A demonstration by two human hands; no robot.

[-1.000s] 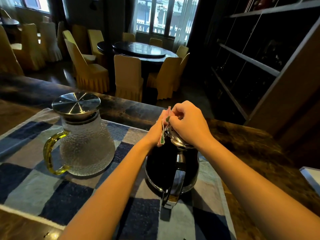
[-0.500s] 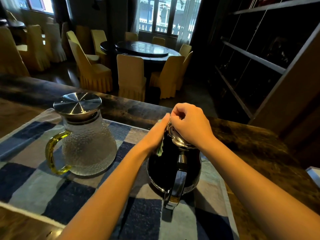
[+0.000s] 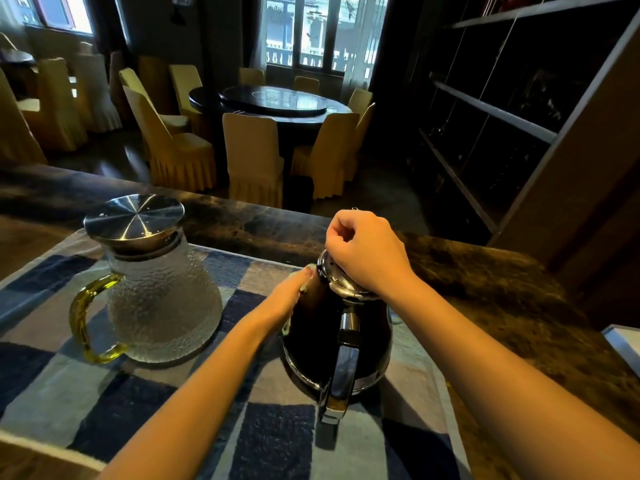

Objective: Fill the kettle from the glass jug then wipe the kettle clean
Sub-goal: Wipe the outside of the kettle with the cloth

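A dark kettle (image 3: 311,337) with a shiny lid (image 3: 334,284) stands on a blue checked mat (image 3: 114,414), its handle turned toward me. My right hand (image 3: 367,252) sits on the lid with its fingers curled over the top, hiding what they hold. My left hand (image 3: 285,297) lies flat against the kettle's left side and presses a pale cloth (image 3: 302,289) onto it. Only the cloth's edges show. The ribbed glass jug (image 3: 162,306), with a steel lid and a yellow handle, stands to the left, apart from both hands.
The mat lies on a dark marbled counter (image 3: 485,289) whose far edge drops to a dining room with covered chairs. A pale flat object (image 3: 625,344) pokes in at the right edge. Dark shelving rises at the right.
My left hand slid down with the cloth from beside the lid to the kettle's upper left side. My right hand stayed on the lid.
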